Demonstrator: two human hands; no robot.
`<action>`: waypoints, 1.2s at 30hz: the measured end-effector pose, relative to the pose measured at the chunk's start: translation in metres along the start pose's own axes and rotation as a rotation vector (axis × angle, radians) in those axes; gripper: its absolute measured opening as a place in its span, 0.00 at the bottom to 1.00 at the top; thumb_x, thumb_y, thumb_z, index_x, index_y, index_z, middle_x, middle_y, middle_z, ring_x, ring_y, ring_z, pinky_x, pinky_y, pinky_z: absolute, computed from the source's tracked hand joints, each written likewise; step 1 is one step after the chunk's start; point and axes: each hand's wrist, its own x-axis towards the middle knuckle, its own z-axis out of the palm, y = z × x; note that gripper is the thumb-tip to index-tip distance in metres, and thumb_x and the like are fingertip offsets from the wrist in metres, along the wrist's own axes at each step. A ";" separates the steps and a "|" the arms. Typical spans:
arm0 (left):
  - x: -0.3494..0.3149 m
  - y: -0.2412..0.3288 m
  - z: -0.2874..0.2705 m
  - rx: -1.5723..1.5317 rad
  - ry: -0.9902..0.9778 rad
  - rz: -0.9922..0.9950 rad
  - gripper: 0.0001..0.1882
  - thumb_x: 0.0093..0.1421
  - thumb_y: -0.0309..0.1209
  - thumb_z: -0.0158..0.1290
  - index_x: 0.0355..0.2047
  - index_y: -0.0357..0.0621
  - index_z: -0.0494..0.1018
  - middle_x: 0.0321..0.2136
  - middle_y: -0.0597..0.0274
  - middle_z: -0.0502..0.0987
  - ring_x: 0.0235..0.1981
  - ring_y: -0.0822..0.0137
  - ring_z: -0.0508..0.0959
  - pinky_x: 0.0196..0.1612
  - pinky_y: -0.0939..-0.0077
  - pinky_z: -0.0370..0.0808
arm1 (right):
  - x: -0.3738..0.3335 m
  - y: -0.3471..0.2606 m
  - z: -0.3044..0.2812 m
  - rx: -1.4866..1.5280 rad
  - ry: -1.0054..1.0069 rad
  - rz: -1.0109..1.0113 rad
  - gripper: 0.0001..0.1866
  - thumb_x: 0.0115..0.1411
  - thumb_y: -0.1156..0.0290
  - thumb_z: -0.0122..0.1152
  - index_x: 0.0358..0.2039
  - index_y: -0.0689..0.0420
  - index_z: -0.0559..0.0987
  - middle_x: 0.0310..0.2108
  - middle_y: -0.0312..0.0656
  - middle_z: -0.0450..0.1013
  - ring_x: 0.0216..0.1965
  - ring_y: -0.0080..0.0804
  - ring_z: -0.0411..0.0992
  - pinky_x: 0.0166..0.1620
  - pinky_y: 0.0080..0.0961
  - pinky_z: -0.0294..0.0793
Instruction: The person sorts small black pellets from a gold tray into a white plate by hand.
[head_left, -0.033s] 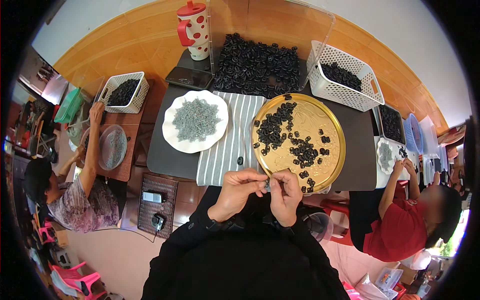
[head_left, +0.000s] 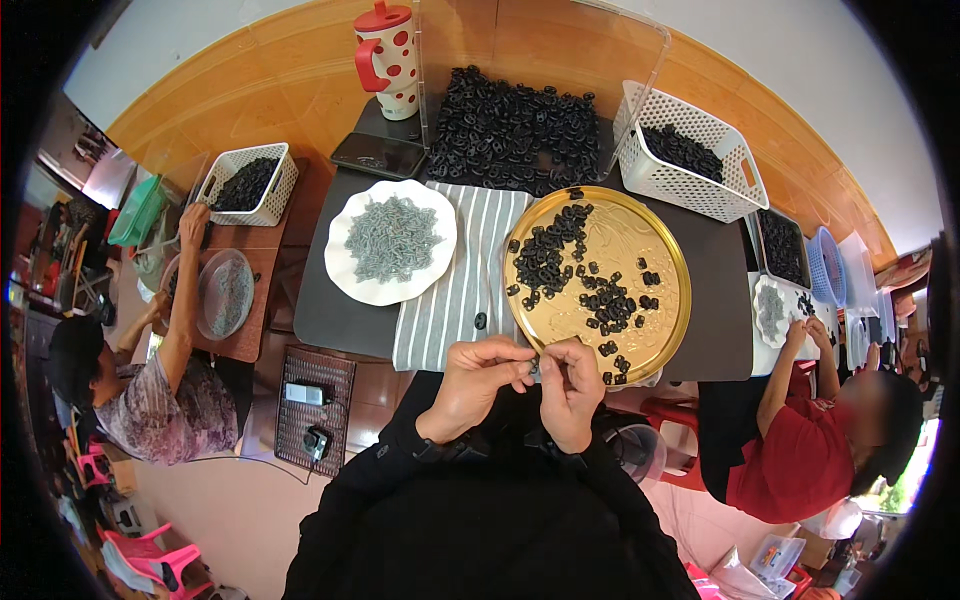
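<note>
My left hand (head_left: pixel 468 392) and my right hand (head_left: pixel 571 402) meet fingertip to fingertip at the table's front edge. Between thumb and forefinger, the left one pinches a small dark part (head_left: pixel 533 368), mostly covered by the fingers. The right thumb and fingers are pinched beside it; what they grip is hidden. Just beyond them lies a round gold tray (head_left: pixel 655 235) with loose small black plastic parts (head_left: pixel 541 262) scattered on it. A white scalloped dish (head_left: pixel 342 272) full of small grey metal screws (head_left: pixel 393 240) stands to the left. One black part (head_left: pixel 480 321) rests on the striped cloth (head_left: pixel 425 330).
A clear-walled bin (head_left: pixel 640 75) with a heap of black parts stands at the back. Right of it is a white perforated basket (head_left: pixel 700 190). A phone (head_left: pixel 378 156) and a spotted tumbler (head_left: pixel 398 70) are back left. Co-workers sit at tables on both sides.
</note>
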 end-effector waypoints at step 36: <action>-0.015 0.001 -0.015 -0.020 0.035 0.051 0.08 0.55 0.16 0.54 0.36 0.33 0.77 0.29 0.60 0.76 0.27 0.73 0.76 0.29 0.85 0.73 | -0.002 -0.003 0.018 -0.146 -0.107 -0.158 0.05 0.59 0.85 0.50 0.36 0.64 0.70 0.28 0.41 0.66 0.27 0.25 0.63 0.29 0.18 0.60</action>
